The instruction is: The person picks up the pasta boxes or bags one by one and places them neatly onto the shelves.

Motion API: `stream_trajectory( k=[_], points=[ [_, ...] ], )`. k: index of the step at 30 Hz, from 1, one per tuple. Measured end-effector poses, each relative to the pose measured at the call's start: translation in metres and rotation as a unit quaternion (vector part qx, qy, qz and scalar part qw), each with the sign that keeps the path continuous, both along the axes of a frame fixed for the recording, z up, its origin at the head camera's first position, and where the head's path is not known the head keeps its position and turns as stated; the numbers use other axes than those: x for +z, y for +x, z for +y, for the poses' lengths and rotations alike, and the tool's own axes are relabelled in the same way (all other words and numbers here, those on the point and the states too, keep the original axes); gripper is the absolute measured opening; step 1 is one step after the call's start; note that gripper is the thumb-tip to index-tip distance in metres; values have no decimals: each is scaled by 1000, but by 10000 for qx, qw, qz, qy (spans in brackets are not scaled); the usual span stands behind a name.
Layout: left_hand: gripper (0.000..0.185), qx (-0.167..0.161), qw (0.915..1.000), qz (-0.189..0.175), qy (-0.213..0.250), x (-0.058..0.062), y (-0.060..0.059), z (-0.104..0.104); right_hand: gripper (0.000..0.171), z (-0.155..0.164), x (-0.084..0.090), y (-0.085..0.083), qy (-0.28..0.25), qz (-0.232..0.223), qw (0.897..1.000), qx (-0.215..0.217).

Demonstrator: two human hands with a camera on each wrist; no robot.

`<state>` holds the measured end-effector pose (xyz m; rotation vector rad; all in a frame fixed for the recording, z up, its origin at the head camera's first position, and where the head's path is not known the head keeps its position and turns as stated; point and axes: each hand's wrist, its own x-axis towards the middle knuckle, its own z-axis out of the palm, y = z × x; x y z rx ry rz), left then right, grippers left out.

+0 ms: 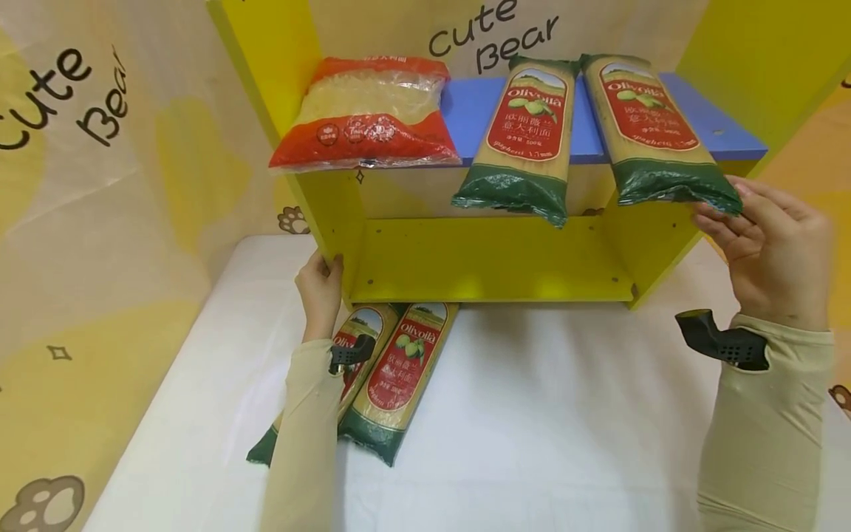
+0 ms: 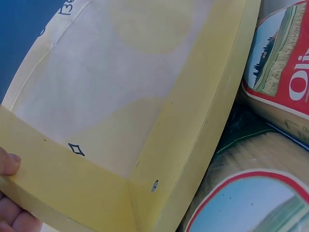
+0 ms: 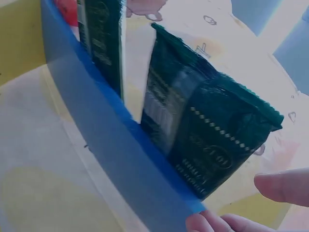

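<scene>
at the shelf (image 1: 492,273) sides, both hands (image 1: 321,290) grip upright.

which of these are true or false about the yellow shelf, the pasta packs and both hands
1. Two green and red spaghetti packs lie on the blue shelf board. True.
2. The left hand holds a spaghetti pack. False: it grips the yellow wooden shelf's side panel.
3. The right hand is at the end of the right-most pack. True.
4. The red and clear noodle bag lies on the white table. False: it sits on the shelf top.
5. Two more packs lie on the table. True.
</scene>
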<state>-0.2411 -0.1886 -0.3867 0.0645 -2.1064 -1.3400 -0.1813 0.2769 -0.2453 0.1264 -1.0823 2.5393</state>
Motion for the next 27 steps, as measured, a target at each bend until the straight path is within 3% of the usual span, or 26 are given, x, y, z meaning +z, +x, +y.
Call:
stream_trajectory(
  k=[3,8,18,22,27],
  points=[
    [22,28,10000,9,-19,0,0,0,19,-6,-14,6,-43,100,9997,241],
    [22,17,10000,15,25,1,0,0,22,-21,-39,15,221,275,9942,1013],
    [22,62,9999,-81,-28,0,-2,-1,22,-51,-78,24,1333,-282,9776,1603],
    [22,118,9998,-96,-107,0,-1,-1,19,-68,-90,23,1803,-636,9637,1863],
    [22,35,9999,-119,19,-1,0,0,19,-97,-111,19,2583,-1031,9347,2211]
  ],
)
